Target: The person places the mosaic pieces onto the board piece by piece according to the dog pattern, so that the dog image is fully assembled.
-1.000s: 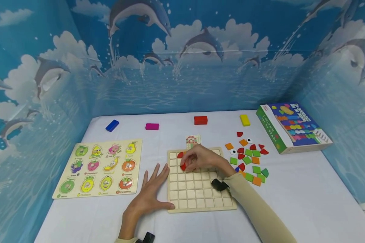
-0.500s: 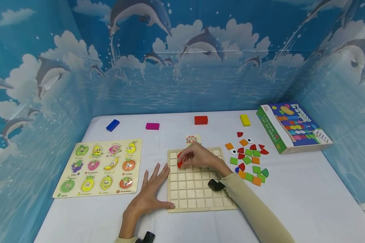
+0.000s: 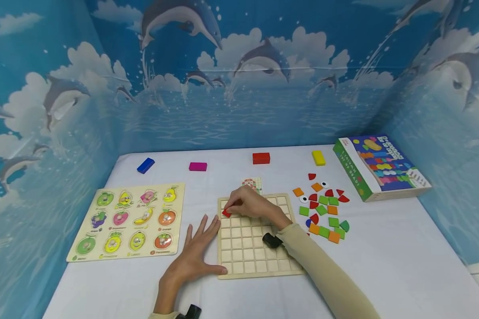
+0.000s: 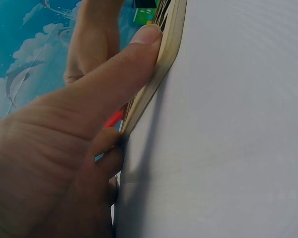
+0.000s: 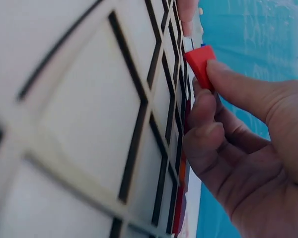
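Note:
My right hand (image 3: pixel 250 202) pinches a small red piece (image 5: pixel 200 65) between thumb and fingers, over the upper left squares of the wooden grid board (image 3: pixel 243 255). In the right wrist view the piece is tilted, held by its edge. Its full outline is partly covered by the fingertips. My left hand (image 3: pixel 193 254) lies at the board's left side with fingers spread, thumb on the lower left corner and fingertips by the left edge. The left wrist view shows that thumb (image 4: pixel 124 62) against the board's rim. Behind the board sits a small pattern card (image 3: pixel 257 183), partly hidden by my right hand.
Right of the board lie loose green squares (image 3: pixel 333 222), orange squares (image 3: pixel 333 238), red quarter-circles (image 3: pixel 343 199) and white eye discs (image 3: pixel 304 199). A boxed set (image 3: pixel 383 168) stands at back right. A fruit puzzle (image 3: pixel 127 221) lies left. Several coloured blocks (image 3: pixel 261 158) line the back.
My right hand has moved left across the board's upper rows with the red piece, toward the upper left corner. The left hand keeps its place.

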The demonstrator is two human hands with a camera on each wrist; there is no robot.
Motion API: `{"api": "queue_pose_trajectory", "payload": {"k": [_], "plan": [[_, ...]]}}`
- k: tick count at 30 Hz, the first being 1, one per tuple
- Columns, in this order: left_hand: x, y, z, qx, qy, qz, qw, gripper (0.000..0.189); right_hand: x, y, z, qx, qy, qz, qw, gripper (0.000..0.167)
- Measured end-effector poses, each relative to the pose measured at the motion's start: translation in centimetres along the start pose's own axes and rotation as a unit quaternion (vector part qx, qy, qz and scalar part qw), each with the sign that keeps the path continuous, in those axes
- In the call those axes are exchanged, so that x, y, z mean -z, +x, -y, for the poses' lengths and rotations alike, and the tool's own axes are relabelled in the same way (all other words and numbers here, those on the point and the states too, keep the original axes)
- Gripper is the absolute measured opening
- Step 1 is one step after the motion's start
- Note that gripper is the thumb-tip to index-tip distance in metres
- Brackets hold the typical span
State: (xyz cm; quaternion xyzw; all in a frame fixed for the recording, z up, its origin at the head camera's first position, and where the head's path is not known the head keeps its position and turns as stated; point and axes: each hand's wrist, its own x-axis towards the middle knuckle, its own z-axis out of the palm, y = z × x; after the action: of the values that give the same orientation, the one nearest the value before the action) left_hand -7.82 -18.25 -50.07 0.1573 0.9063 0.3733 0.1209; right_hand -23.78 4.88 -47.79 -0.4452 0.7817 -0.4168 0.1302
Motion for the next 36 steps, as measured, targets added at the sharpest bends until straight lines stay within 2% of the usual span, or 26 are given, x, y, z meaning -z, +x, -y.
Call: {"api": "queue_pose_trajectory", "payload": {"k": [4,12,18,30,36], "plan": [[0.0,0.0,0.1,-0.003,-0.002,-0.001,1.0,0.13,-0.1,0.5,0.5,0.005,-0.038,0.007,0.9992,0.012],[0.0,-0.2,0.3,0.001,0.003,-0.002,1.0,0.131,-0.3,1.3,0.9,-0.025,-0.048,0.013,0.9984,0.007],[0.0,-0.1,0.3,-0.001,0.001,-0.003,1.0,0.131,-0.2,1.5,1.0,-0.019,-0.074,0.03,0.9966,0.009],[-0.1,0.0,0.3,-0.006,0.004,-0.004,1.0,0.13,-0.3,1.4,1.0,-0.043,-0.053,0.002,0.9976,0.006],[-0.1,0.1,0.2,-0.004,0.002,-0.001,1.0,0.131,0.1,0.8,0.5,-0.012,-0.053,-0.019,0.9984,0.006]]}}
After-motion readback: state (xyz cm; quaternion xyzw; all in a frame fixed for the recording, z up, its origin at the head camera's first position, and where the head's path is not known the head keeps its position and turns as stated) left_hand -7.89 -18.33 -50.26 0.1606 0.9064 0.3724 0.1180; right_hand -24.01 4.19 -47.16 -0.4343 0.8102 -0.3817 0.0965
